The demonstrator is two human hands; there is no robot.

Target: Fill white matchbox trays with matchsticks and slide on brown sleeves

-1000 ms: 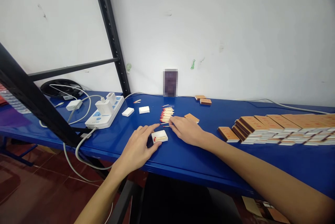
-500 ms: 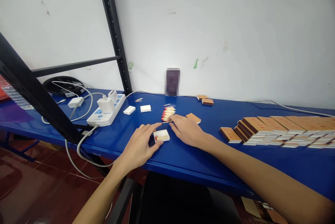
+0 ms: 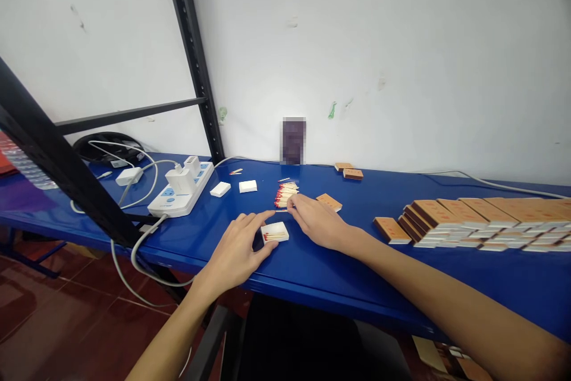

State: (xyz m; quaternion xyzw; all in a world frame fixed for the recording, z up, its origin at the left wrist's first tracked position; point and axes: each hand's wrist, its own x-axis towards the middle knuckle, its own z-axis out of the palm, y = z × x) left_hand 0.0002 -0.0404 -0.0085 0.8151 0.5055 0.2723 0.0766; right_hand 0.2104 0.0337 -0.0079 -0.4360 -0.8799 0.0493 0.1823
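Observation:
A small white matchbox tray (image 3: 280,229) lies on the blue table with several red-tipped matches along its near side. My left hand (image 3: 238,245) curls around the tray's left end, thumb at its near edge and index finger stretched past its far side. Beyond the tray, my right hand (image 3: 316,220) pinches a single match (image 3: 282,211), whose other end meets my left index fingertip. Just behind my right fingers is a pile of loose red-headed matches (image 3: 285,194). An orange matchbox cover (image 3: 330,201) is partly hidden behind my right hand.
Two white trays (image 3: 220,189) sit left of the pile, with a few matches (image 3: 235,172) behind them. Stacked matchboxes (image 3: 473,220) fill the right side; two more (image 3: 352,173) lie near the wall. A power strip (image 3: 181,191) with cables and a black shelf post (image 3: 196,54) stand left.
Hardly anything differs. The match between my right fingers and left index fingertip sits slightly lower, nearer the tray; my left hand keeps its place.

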